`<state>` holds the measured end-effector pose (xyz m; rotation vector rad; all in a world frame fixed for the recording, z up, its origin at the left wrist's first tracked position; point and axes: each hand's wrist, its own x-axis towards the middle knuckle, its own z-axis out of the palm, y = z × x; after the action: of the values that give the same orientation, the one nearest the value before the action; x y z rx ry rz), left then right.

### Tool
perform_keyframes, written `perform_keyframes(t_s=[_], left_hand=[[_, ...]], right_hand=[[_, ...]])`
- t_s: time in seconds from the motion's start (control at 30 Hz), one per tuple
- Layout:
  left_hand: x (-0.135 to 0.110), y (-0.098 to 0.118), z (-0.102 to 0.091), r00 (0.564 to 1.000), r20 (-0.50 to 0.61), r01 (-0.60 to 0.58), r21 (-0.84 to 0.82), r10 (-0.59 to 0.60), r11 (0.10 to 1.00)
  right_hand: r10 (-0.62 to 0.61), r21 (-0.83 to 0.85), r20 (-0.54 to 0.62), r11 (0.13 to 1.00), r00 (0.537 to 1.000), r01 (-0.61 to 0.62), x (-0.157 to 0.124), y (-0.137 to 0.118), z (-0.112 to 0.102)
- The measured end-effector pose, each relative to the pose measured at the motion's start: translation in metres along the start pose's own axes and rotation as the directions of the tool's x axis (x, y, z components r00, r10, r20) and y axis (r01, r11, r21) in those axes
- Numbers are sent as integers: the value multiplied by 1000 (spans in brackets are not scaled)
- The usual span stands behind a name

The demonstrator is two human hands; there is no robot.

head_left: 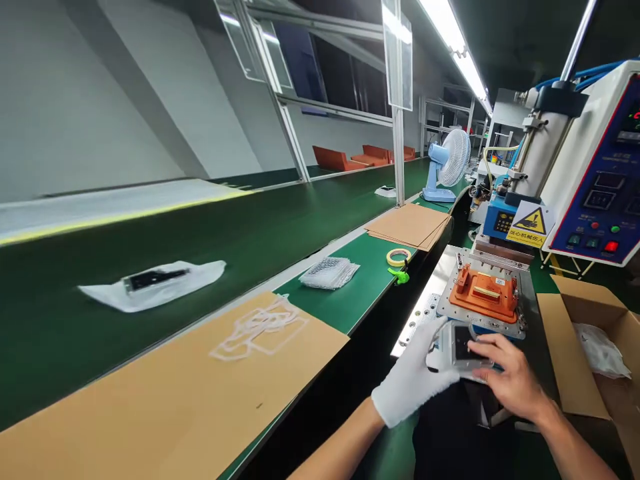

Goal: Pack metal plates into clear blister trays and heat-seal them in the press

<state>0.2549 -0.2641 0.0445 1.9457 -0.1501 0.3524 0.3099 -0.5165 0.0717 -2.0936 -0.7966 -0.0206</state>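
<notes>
My left hand (417, 377), in a white glove, grips the left side of a flat, pale-framed panel with a dark window (463, 343). My bare right hand (513, 377) has its fingers bent over the panel's right side, with the thumb near its lower edge. The panel is tilted, and its exact kind is hard to tell. Just beyond both hands lies an orange fixture (485, 293) on a metal plate, beneath the press (550, 147).
An open carton (575, 360) holding a white bag stands at right. Leftward, cardboard (175, 400) carries thin white frames (263, 330); beyond are stacked clear pieces (330, 273), a tape roll (399, 257) and a fan (447, 167). A wrapped dark part (155, 280) lies on the green belt.
</notes>
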Motion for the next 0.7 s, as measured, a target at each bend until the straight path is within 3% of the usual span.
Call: perform_keyframes(t_s=[0.1, 0.17, 0.33, 0.5, 0.63, 0.7], left_hand=[[20, -35, -9, 998, -59, 39, 113, -33, 993], [29, -61, -10, 992, -78, 114, 270, -96, 956], [49, -103, 8, 977, 8, 171, 568, -213, 805], [77, -119, 15, 923, 116, 206, 654, -366, 728], [82, -129, 6, 888, 127, 244, 683, -441, 688], [82, -134, 3, 865, 93, 284, 719, -493, 634]], right_hand=[[-60, -225, -212, 974, 976, 11, 48, 33, -23], [-59, -355, -268, 934, 962, -42, 82, 56, -39], [-21, -493, -150, 868, 988, -57, 138, 94, -58], [3, -515, -12, 857, 1000, -9, 150, 111, -55], [-18, -506, -2, 862, 1000, 14, 142, 113, -52], [-51, -476, -61, 880, 997, 16, 128, 115, -52]])
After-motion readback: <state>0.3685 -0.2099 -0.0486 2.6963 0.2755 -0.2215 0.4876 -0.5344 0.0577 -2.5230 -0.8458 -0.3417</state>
